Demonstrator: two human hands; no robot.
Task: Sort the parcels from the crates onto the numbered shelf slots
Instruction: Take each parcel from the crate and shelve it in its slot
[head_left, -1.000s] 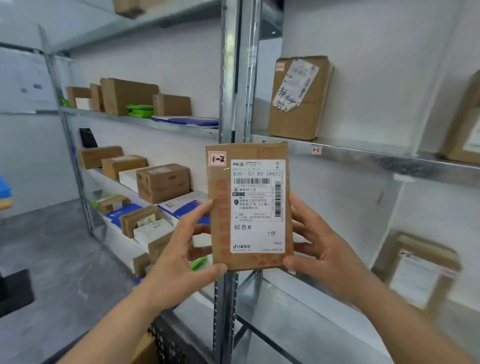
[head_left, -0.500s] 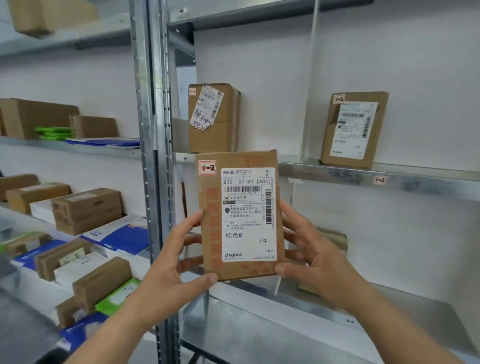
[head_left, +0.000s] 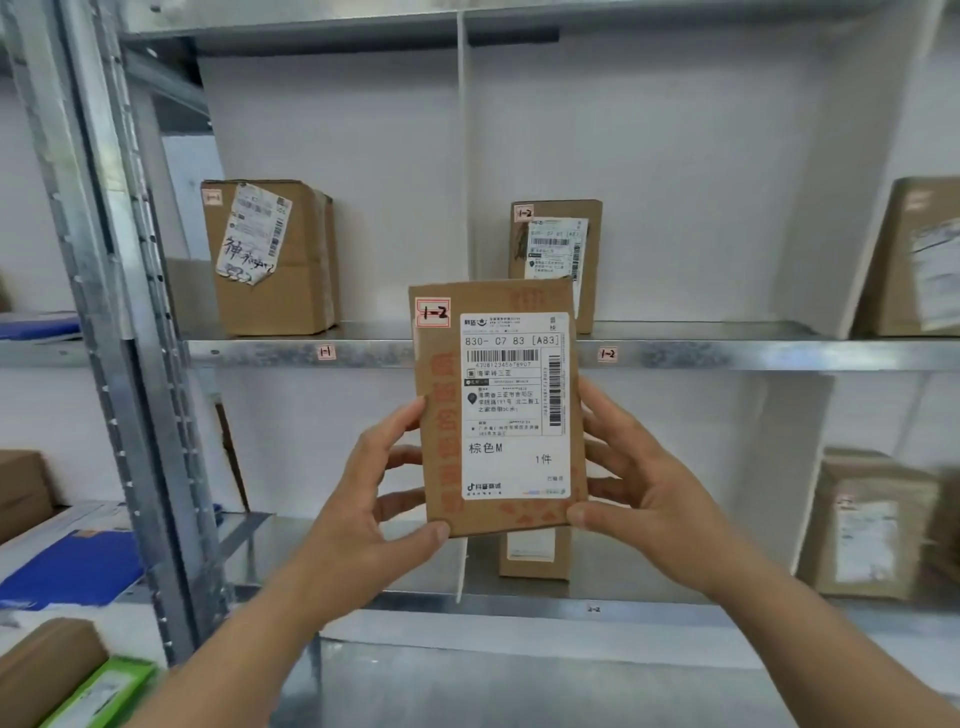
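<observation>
A: Parcel position?
B: The parcel (head_left: 498, 410), tagged 1-2, is upright in front of the shelf edge (head_left: 727, 356).
A: Grip?
B: Left hand (head_left: 374, 499) and right hand (head_left: 639, 488) clasp its lower sides, thumbs under the bottom corners.

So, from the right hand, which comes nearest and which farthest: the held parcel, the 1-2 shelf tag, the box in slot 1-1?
1. Held parcel: gripped by the right hand.
2. 1-2 shelf tag: on the shelf edge, just above the hand.
3. Box in slot 1-1: up left, beyond the divider.
</observation>
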